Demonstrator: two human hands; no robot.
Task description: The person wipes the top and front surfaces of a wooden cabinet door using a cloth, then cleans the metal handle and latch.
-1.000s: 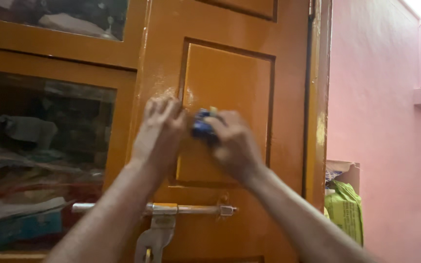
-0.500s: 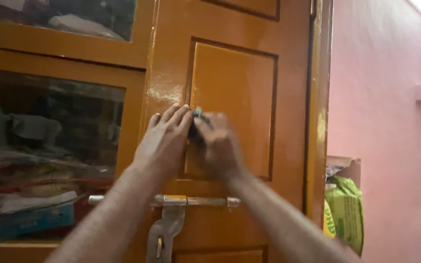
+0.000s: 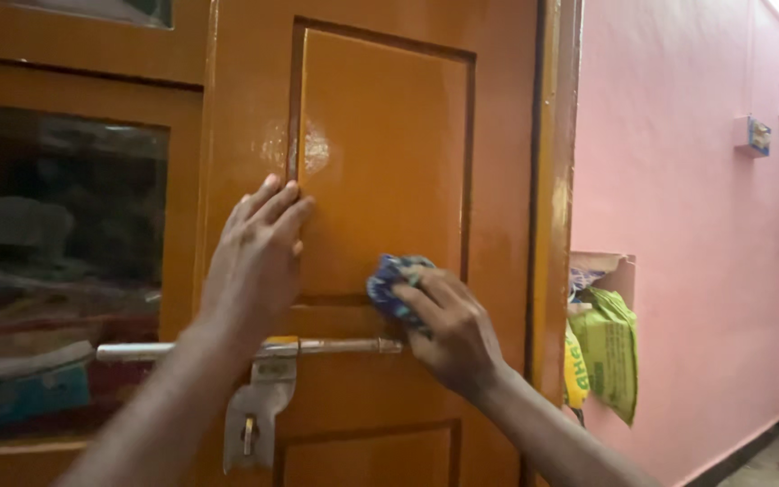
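1. Now the right hand [image 3: 451, 326] is clamped on a blue cloth [image 3: 393, 281] against the orange door [image 3: 380, 162].
2. Left hand [image 3: 254, 257] lies flat, fingers together, on the door.
3. Just below, a metal bolt [image 3: 254, 348] crosses; green bags [image 3: 608, 350] hang to the right.

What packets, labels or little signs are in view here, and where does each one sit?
Green bag: soft green and yellow packet, hanging out of a wall niche right of the door.
Paper pack: pale, crumpled, above the green bag in the same niche.
Small box: blue and white, fixed high on the pink wall.
Blue box: flat, teal, behind the cabinet glass at lower left; blurred.
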